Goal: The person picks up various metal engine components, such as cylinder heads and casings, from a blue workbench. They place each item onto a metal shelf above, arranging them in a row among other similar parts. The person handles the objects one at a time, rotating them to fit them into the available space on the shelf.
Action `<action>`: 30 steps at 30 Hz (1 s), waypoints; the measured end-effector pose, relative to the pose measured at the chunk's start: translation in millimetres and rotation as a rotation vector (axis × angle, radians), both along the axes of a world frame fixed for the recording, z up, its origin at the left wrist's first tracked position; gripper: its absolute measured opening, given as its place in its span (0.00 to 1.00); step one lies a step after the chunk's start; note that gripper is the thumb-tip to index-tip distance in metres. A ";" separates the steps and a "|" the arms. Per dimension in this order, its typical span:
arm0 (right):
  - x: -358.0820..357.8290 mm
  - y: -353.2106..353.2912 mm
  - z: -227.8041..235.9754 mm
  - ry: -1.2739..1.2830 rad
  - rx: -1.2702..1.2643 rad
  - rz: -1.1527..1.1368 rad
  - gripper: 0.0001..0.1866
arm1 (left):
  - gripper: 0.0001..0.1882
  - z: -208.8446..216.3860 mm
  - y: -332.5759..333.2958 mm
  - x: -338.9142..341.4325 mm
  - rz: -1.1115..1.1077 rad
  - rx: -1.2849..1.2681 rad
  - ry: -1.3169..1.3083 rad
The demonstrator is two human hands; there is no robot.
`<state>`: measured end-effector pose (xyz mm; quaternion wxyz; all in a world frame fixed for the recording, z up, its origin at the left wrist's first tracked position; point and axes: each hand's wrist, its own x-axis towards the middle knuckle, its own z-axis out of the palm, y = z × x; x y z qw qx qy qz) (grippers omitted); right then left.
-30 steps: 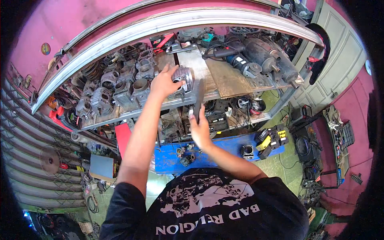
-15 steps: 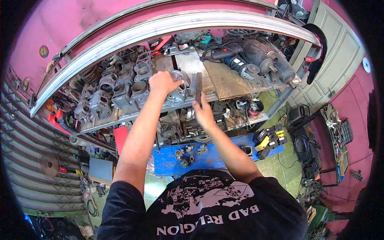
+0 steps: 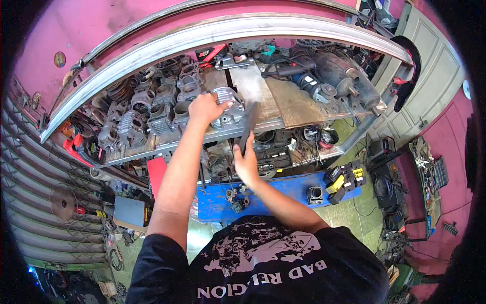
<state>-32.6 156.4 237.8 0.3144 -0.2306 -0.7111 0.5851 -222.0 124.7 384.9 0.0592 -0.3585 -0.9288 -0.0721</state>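
My left hand [image 3: 204, 109] is closed on the upper left edge of a silver, finned cylinder head [image 3: 229, 117]. The part rests near the front edge of the workbench shelf, its finned side showing. Just right of it, my right hand [image 3: 246, 161] grips a long, dark, narrow bar-shaped tool [image 3: 251, 121] by its lower end. The tool slants up and away beside the cylinder head; whether they touch I cannot tell, nor its exact kind.
Rows of engine cylinders [image 3: 161, 112] crowd the shelf's left. An angle grinder [image 3: 313, 87] and a muffler [image 3: 349, 81] lie at right. A metal rail [image 3: 228, 23] spans above. Below, a blue bench [image 3: 273, 197] carries small parts and black-and-yellow boxes [image 3: 340, 182].
The cylinder head has turned, so its finned side shows instead of an opening. My right hand has moved slightly left and nearer to me, and the tool slants more.
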 end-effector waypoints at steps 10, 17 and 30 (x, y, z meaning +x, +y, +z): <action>-42.2 84.2 32.5 0.108 0.205 0.116 0.38 | 0.38 2.4 4.9 2.2 0.026 0.015 -0.010; 32.3 63.4 105.8 -0.415 0.662 0.210 0.42 | 0.38 0.8 2.1 0.8 0.025 0.016 -0.022; 29.9 -25.1 -9.1 -0.076 0.236 0.038 0.47 | 0.33 2.8 10.0 8.7 0.160 0.102 -0.110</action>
